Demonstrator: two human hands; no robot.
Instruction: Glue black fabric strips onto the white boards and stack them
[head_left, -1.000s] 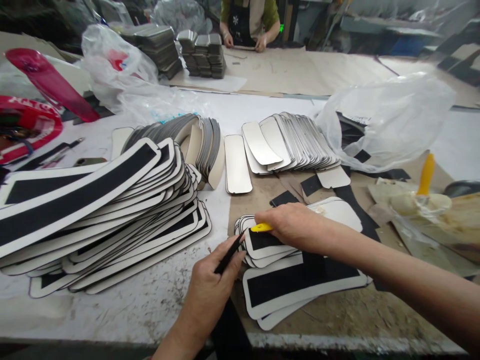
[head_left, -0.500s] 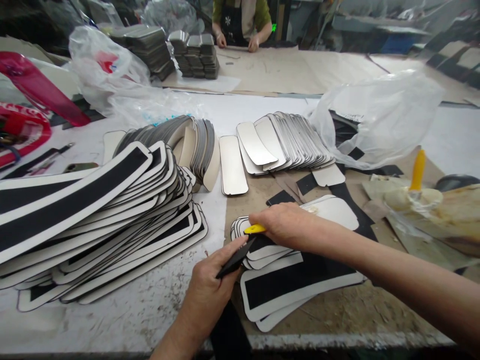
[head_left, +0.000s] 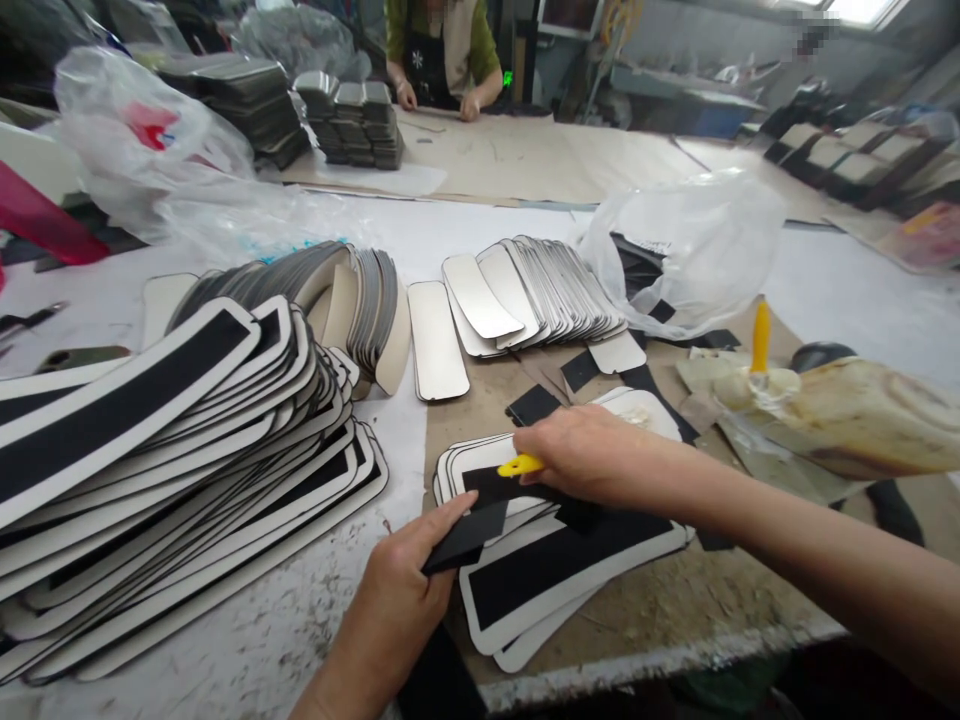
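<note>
My left hand (head_left: 390, 590) pinches a black strip (head_left: 466, 535) between thumb and fingers, over the left end of a small pile of white panels. Above that pile my right hand (head_left: 574, 450) is wrapped round a tool with a yellow handle (head_left: 520, 465); its working end is hidden. The handle's end points left, close to my left fingertips. On top of the pile's front lies a white panel with a black band (head_left: 570, 572) along its middle. Another panel shows beneath its lower edge. Behind my right hand, pale panels (head_left: 645, 405) show partly.
A tall stack of black-banded white panels (head_left: 187, 470) fills the left. Curved pieces (head_left: 379, 300) and plain white pieces (head_left: 487, 300) stand behind. At right, a yellow handle (head_left: 760, 335) rises from a stained plastic container (head_left: 862, 420). A person (head_left: 442, 60) works across the table.
The view has swung right, so the stacks sit further left. My hands have drawn slightly apart, and the black strip in my left hand now shows more of its flat face.
</note>
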